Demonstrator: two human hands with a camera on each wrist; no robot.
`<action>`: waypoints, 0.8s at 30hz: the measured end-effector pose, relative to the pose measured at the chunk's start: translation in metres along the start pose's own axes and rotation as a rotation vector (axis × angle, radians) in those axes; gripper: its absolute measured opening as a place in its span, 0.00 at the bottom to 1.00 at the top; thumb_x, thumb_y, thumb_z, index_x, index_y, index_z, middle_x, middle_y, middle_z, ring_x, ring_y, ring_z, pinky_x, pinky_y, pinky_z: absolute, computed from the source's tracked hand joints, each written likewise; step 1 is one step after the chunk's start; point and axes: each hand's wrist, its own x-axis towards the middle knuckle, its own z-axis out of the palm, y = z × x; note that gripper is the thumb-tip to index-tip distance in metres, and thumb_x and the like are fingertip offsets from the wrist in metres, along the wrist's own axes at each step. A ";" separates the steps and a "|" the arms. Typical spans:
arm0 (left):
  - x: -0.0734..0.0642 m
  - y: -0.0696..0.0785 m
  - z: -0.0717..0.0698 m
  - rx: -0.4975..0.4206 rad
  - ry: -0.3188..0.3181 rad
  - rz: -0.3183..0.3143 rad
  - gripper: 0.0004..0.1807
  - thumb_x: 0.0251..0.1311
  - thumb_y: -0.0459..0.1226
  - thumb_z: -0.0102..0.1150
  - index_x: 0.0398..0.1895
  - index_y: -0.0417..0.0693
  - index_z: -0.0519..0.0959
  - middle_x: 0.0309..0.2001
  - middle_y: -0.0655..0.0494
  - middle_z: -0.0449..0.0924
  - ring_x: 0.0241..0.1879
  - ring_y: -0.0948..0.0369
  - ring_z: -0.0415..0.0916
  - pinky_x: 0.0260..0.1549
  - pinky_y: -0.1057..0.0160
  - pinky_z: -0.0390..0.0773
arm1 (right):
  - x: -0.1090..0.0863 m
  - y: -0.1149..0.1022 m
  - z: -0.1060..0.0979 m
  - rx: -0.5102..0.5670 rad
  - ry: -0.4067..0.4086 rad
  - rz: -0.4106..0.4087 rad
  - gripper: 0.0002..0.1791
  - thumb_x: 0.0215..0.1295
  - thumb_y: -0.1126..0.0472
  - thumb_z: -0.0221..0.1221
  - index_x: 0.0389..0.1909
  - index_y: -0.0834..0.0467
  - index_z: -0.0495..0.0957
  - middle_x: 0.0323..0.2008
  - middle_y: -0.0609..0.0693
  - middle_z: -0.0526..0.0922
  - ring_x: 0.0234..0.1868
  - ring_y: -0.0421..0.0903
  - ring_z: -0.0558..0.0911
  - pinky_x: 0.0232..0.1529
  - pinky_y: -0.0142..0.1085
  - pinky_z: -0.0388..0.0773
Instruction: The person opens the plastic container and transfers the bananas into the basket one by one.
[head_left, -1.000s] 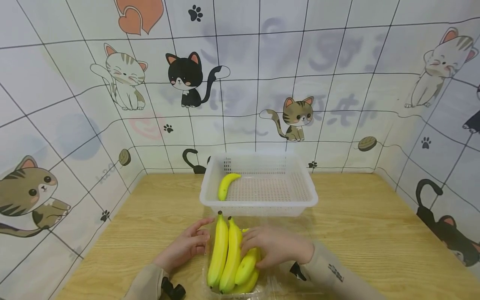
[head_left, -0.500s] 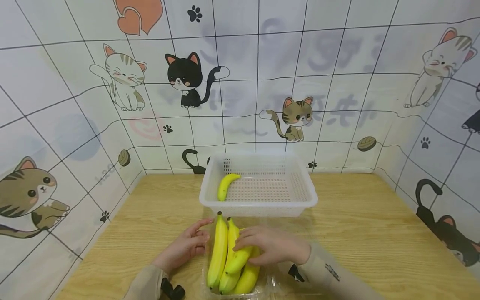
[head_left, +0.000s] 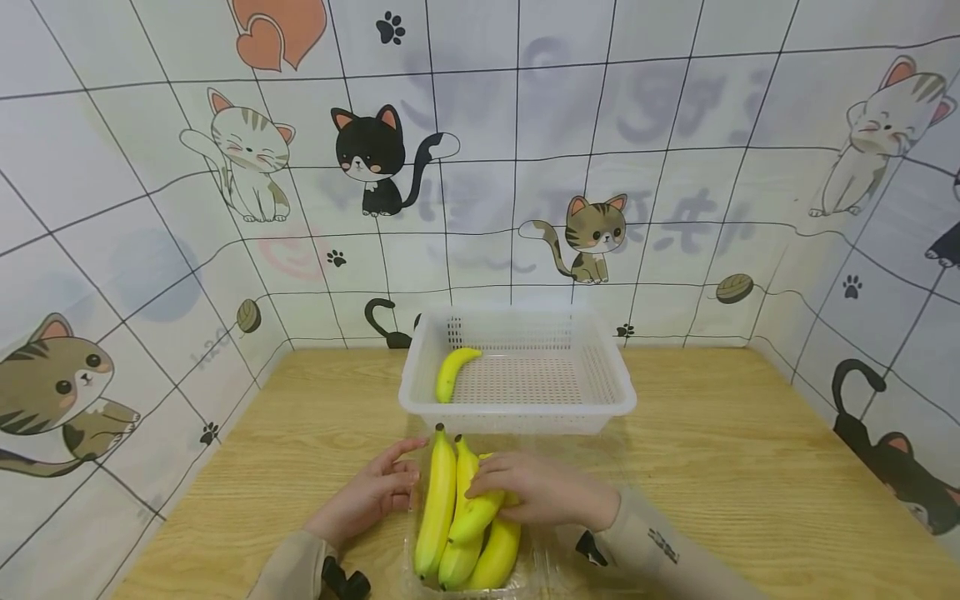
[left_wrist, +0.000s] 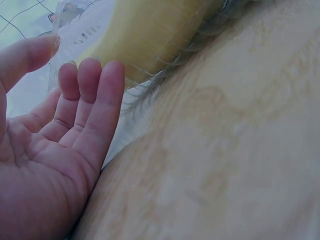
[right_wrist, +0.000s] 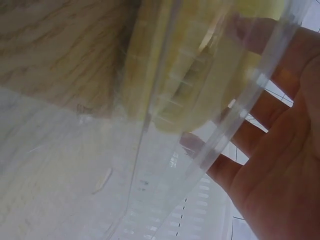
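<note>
A clear plastic container (right_wrist: 240,111) full of several yellow bananas stands at the front of the table. My right hand (head_left: 551,490) reaches in over its right side and grips a banana (head_left: 474,518), which lies slanted across the others. In the right wrist view, the thumb and fingers reach past the clear rim beside the bananas. My left hand (head_left: 375,490) is at the container's left side. The left wrist view has its fingers (left_wrist: 90,95) loosely bent, fingertips right at the clear wall, with the thumb by the rim. A long banana (head_left: 437,508) lies nearest that hand.
Behind the container, a white perforated basket (head_left: 517,408) stands near the back wall. One banana (head_left: 452,373) lies at the left inside it. The wood-grain table (head_left: 720,450) extends to both sides, bounded by cat-print walls (head_left: 480,192).
My right hand has shifted slightly left and lifted the banana from the right side across the others, uncovering one beneath. My left hand has stayed in place.
</note>
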 end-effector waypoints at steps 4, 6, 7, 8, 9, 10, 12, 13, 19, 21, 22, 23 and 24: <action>-0.001 0.001 0.001 0.012 0.010 -0.001 0.33 0.69 0.30 0.49 0.74 0.43 0.50 0.40 0.55 0.68 0.34 0.65 0.71 0.39 0.63 0.78 | 0.000 0.000 0.001 -0.007 0.021 -0.002 0.24 0.57 0.65 0.66 0.56 0.52 0.78 0.53 0.43 0.79 0.58 0.41 0.74 0.61 0.34 0.68; -0.001 0.001 0.002 0.014 0.013 -0.001 0.33 0.69 0.30 0.49 0.74 0.43 0.50 0.40 0.55 0.68 0.34 0.64 0.71 0.39 0.63 0.78 | 0.000 0.000 0.001 -0.013 0.029 -0.003 0.24 0.57 0.65 0.66 0.56 0.52 0.78 0.53 0.43 0.80 0.57 0.41 0.75 0.60 0.33 0.68; -0.001 0.002 0.002 0.013 0.012 -0.001 0.33 0.69 0.30 0.49 0.74 0.43 0.50 0.40 0.55 0.68 0.34 0.65 0.71 0.39 0.63 0.78 | 0.000 0.000 0.001 -0.016 0.032 -0.004 0.24 0.57 0.65 0.66 0.56 0.52 0.78 0.53 0.43 0.80 0.57 0.41 0.75 0.60 0.33 0.69; -0.001 0.001 0.002 0.011 0.011 -0.002 0.33 0.69 0.30 0.49 0.74 0.43 0.49 0.40 0.55 0.68 0.34 0.65 0.71 0.39 0.63 0.78 | 0.000 0.000 0.000 -0.011 0.033 -0.003 0.24 0.57 0.65 0.66 0.56 0.52 0.78 0.53 0.43 0.80 0.57 0.41 0.75 0.60 0.33 0.69; -0.001 0.001 0.002 0.009 0.008 -0.003 0.33 0.69 0.30 0.49 0.74 0.43 0.49 0.40 0.55 0.68 0.34 0.65 0.72 0.39 0.63 0.78 | 0.000 -0.001 0.000 -0.007 0.035 -0.004 0.24 0.57 0.65 0.65 0.56 0.52 0.78 0.53 0.43 0.80 0.56 0.40 0.75 0.59 0.33 0.69; -0.001 0.001 0.002 0.005 0.005 -0.003 0.33 0.69 0.30 0.49 0.74 0.43 0.49 0.40 0.55 0.68 0.34 0.65 0.72 0.39 0.63 0.78 | 0.000 -0.001 0.000 -0.002 0.036 -0.004 0.24 0.57 0.65 0.65 0.56 0.52 0.78 0.53 0.44 0.80 0.56 0.40 0.75 0.59 0.33 0.69; -0.001 0.001 0.001 0.004 0.001 -0.006 0.33 0.69 0.29 0.48 0.74 0.43 0.49 0.40 0.55 0.68 0.34 0.65 0.72 0.39 0.63 0.78 | -0.001 -0.002 0.000 0.009 0.039 -0.003 0.24 0.58 0.64 0.64 0.57 0.52 0.77 0.53 0.44 0.79 0.56 0.40 0.76 0.58 0.32 0.70; -0.002 0.001 0.001 0.005 0.000 -0.007 0.33 0.70 0.29 0.48 0.75 0.43 0.49 0.40 0.55 0.68 0.34 0.65 0.72 0.39 0.63 0.78 | -0.001 -0.002 -0.001 0.017 0.041 -0.002 0.24 0.59 0.64 0.64 0.58 0.52 0.77 0.53 0.44 0.79 0.56 0.40 0.76 0.58 0.32 0.70; -0.002 0.001 0.000 0.021 0.009 -0.016 0.33 0.70 0.30 0.49 0.74 0.43 0.49 0.41 0.54 0.68 0.35 0.64 0.72 0.40 0.62 0.78 | -0.001 -0.002 0.000 0.036 0.037 0.011 0.24 0.60 0.63 0.62 0.59 0.51 0.76 0.54 0.44 0.79 0.56 0.39 0.75 0.58 0.32 0.70; -0.002 0.001 0.000 0.025 0.010 -0.019 0.33 0.70 0.30 0.49 0.74 0.44 0.49 0.41 0.54 0.68 0.35 0.64 0.71 0.40 0.62 0.78 | -0.001 -0.002 0.000 0.037 0.033 0.020 0.24 0.60 0.63 0.62 0.59 0.51 0.76 0.55 0.44 0.78 0.55 0.39 0.75 0.57 0.32 0.70; -0.001 0.001 0.000 0.027 0.009 -0.019 0.33 0.70 0.30 0.49 0.74 0.44 0.49 0.41 0.54 0.68 0.35 0.64 0.71 0.40 0.62 0.78 | -0.001 -0.001 0.000 0.034 0.032 0.023 0.24 0.60 0.62 0.62 0.59 0.51 0.76 0.55 0.44 0.78 0.55 0.40 0.75 0.57 0.32 0.70; -0.001 0.001 0.000 0.029 0.008 -0.020 0.33 0.70 0.30 0.49 0.74 0.44 0.49 0.41 0.54 0.68 0.35 0.64 0.71 0.40 0.62 0.78 | -0.002 -0.001 0.000 0.032 0.032 0.027 0.25 0.60 0.62 0.62 0.60 0.51 0.75 0.55 0.45 0.78 0.55 0.40 0.75 0.57 0.32 0.71; -0.001 0.001 0.000 0.031 0.007 -0.019 0.33 0.70 0.30 0.48 0.74 0.44 0.50 0.42 0.54 0.69 0.35 0.64 0.71 0.40 0.62 0.78 | -0.002 -0.001 0.001 0.029 0.034 0.030 0.25 0.60 0.62 0.62 0.60 0.51 0.75 0.55 0.45 0.78 0.55 0.40 0.75 0.57 0.33 0.71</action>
